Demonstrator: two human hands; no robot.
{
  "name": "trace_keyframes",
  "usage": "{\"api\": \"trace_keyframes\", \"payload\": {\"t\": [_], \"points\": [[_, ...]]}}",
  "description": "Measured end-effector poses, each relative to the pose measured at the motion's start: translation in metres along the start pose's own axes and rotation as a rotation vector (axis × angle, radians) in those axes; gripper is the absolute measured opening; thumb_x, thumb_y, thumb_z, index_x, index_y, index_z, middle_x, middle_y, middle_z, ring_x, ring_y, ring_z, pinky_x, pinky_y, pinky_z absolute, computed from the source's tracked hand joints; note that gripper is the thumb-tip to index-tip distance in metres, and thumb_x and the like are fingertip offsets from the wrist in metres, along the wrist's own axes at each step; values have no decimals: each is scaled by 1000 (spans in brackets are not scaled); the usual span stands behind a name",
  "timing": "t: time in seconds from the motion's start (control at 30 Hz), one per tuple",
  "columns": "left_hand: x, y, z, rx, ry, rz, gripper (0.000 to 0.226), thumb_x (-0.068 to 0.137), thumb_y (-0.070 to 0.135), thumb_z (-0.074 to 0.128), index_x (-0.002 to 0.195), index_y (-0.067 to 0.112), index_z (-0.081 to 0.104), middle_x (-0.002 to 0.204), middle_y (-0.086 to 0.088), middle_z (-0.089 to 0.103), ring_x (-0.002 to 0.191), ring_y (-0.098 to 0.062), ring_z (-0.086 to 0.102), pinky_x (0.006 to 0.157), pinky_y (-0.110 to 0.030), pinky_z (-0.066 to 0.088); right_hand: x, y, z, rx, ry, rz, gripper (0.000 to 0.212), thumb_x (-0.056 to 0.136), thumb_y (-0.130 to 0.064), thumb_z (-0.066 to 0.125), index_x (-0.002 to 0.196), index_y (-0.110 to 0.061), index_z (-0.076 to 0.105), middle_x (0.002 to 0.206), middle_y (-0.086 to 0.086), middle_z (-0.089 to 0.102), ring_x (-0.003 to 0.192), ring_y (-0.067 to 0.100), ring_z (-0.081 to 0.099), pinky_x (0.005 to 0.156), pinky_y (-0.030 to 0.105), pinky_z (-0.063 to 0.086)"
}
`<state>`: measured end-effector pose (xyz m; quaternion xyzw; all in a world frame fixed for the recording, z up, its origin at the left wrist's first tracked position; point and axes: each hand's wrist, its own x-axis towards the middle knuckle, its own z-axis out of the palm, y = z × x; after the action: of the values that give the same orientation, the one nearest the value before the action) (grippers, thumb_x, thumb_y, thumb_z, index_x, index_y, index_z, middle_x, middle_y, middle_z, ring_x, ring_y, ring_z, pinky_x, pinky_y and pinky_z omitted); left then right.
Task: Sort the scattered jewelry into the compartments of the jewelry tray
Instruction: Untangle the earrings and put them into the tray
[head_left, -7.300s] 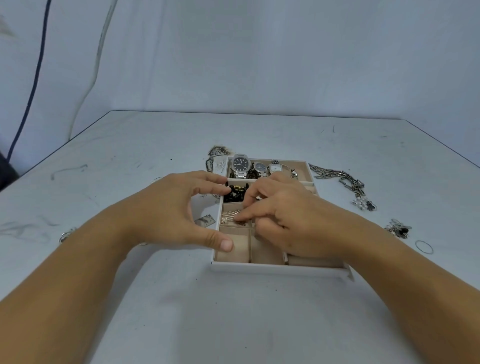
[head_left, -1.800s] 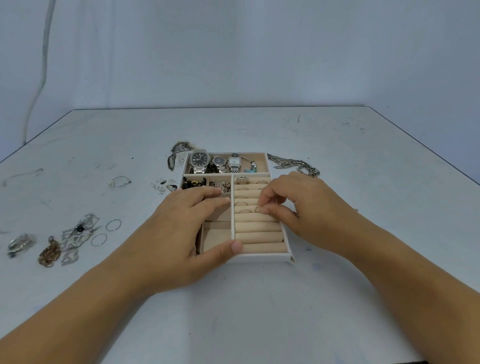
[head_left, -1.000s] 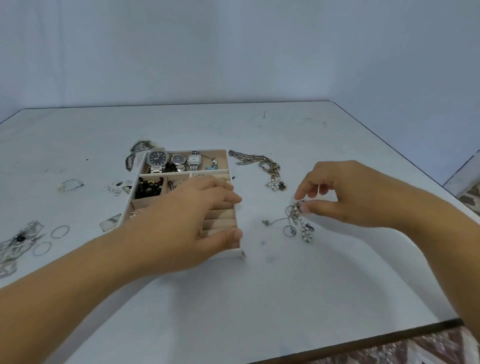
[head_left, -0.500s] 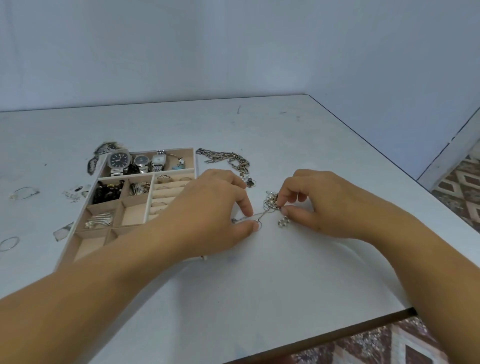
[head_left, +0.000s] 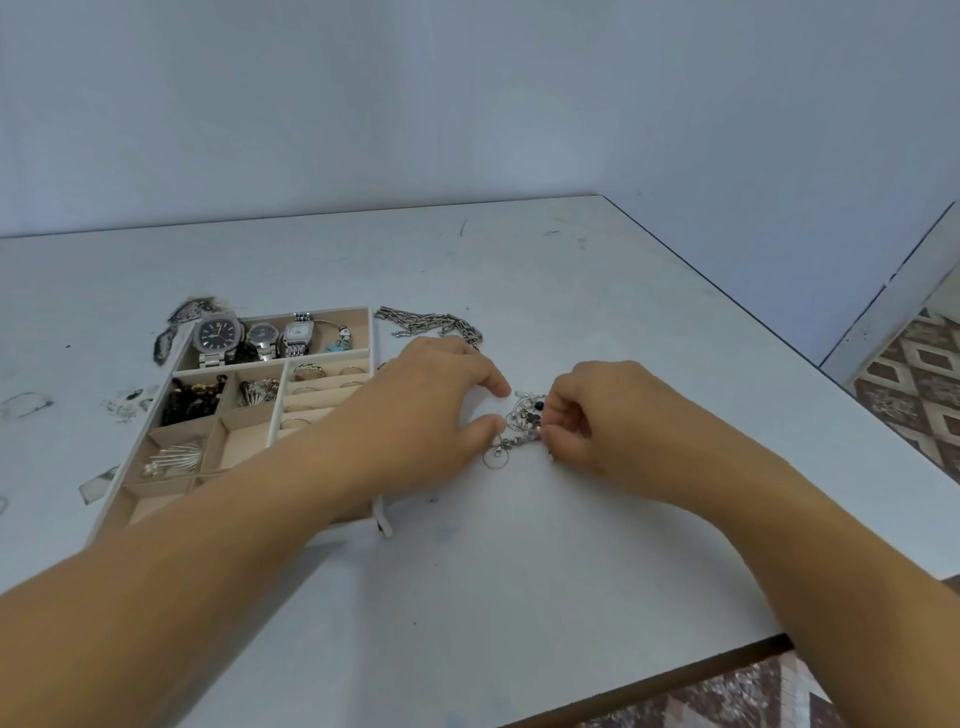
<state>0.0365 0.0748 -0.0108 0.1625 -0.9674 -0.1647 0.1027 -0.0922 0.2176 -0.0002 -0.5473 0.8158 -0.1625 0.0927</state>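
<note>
Change: both grips have been taken off the jewelry tray (head_left: 275, 418) and brought to a tangled cluster (head_left: 525, 422) on the surface (head_left: 519, 571), toward its right edge; half a second ago the cluster was strung out more loosely between them.
Meaning: ring placing appears to have been left off; untangling is judged to be the step in hand, so that single pieces can be sorted.
Right grip (head_left: 613, 421): fingers are curled tight, and the right side of the cluster is pinched between thumb and fingertips.
Left grip (head_left: 415, 410): thumb and forefinger are spread fairly wide; the thumb tip is set against the cluster's left end, just above a thin loop (head_left: 494, 460); nothing is seen to be enclosed.
Cluster: held low over the surface or on it, which cannot be told, just right of the tray.
Tray: toward the left edge, partly filled; watches (head_left: 218, 335) are laid in the far compartment.
Chain (head_left: 431, 325): unsorted, beyond the tray's far right corner.
</note>
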Motion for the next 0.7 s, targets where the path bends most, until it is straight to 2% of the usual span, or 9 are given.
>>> {"api": "trace_keyframes", "payload": {"t": [0.07,0.13,0.27,0.4,0.53,0.7], "points": [[1,0,1,-20,-17,23,30,84,44,60,114,38,59,122,12,52,124,-11,40,103,-39,38,1,2,0,23,-36,-35,6,86,-22,54,80,-21,56,87,-5,54,76,11,52,70,26,45],[2,1,1,-40,-25,44,31,84,44,60,114,39,59,122,13,52,123,-9,41,104,-36,37,1,5,-2,86,-29,-56,7,90,-22,50,85,-22,54,86,-8,53,74,6,51,66,20,40],[1,-1,0,-96,-10,55,30,84,43,60,113,36,61,121,14,53,117,-6,45,102,-32,39,2,5,-5,196,101,-101,6,94,-25,48,90,-27,52,82,-13,55,70,-2,50,61,14,39],[0,1,-4,-147,27,60,28,84,43,62,110,33,63,115,14,56,109,-4,50,96,-25,39,4,-1,-8,293,218,-161,8,93,-25,52,90,-31,55,82,-9,61,69,9,56,62,23,45],[-2,7,-7,-219,116,62,25,83,46,63,103,32,66,108,16,60,104,0,54,92,-20,39,5,-8,-14,407,286,-187,7,92,-24,57,88,-29,60,80,-9,64,75,11,60,70,29,49],[-4,8,-10,-311,187,24,22,79,51,65,95,37,69,105,19,62,101,6,54,90,-15,39,7,-19,-18,505,341,-248,9,91,-19,59,87,-27,61,80,-11,65,75,4,59,70,14,47]]}}
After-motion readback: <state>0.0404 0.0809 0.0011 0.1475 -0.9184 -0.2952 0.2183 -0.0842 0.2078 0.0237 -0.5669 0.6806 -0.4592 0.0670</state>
